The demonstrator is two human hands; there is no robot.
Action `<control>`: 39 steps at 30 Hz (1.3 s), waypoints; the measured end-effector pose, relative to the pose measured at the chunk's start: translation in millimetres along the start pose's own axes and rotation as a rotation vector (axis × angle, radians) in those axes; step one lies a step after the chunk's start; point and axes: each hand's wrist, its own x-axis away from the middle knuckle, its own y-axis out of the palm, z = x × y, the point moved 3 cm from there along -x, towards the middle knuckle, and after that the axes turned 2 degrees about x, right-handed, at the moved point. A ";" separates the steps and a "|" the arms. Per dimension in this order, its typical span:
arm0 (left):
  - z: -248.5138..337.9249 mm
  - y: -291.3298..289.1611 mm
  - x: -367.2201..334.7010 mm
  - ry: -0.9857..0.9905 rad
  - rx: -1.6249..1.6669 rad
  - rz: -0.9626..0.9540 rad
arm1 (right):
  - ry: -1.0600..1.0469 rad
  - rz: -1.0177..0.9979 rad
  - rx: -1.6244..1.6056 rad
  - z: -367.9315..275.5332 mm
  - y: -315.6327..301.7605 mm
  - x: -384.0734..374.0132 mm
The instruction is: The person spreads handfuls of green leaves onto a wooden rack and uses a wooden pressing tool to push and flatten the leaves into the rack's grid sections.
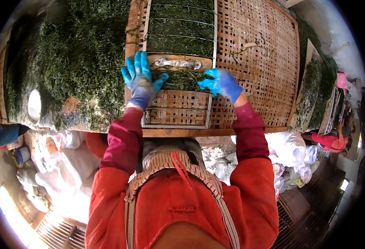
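My left hand (141,81), in a blue glove, rests with fingers spread over the left rail of a thin metal frame (207,111). Beside its fingertips lies a wooden board with a clear handle (177,62), set across the frame. Just below the board runs a strip of dark green shredded plant stuff (182,81). My right hand (220,85), gloved too, reaches in from the right over the frame's edge. Its fingers point at the end of that strip, apart and slightly bent. More green layers (180,27) fill the frame's far sections, split by thin crossbars.
Under the frame lies a woven bamboo screen (261,62) with a wooden border. A broad heap of green shreds (78,54) covers the left, with a white round dish (34,106) at its front. White plastic bags (292,149) lie below; people (332,141) stand far right.
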 end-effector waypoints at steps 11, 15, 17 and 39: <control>7.5 -33.0 31.4 0.609 -0.169 -0.005 | -0.650 0.927 0.287 29.7 8.9 56.8; 0.9 -4.6 43.8 0.720 -0.226 -0.127 | -0.681 0.471 0.816 -0.7 89.9 24.3; -19.7 -4.5 48.7 0.708 -0.221 -0.134 | -0.637 0.479 0.738 3.4 81.8 27.2; -38.8 -29.7 -1.6 0.419 -0.194 -0.090 | -0.651 0.508 0.432 -72.2 190.2 -42.7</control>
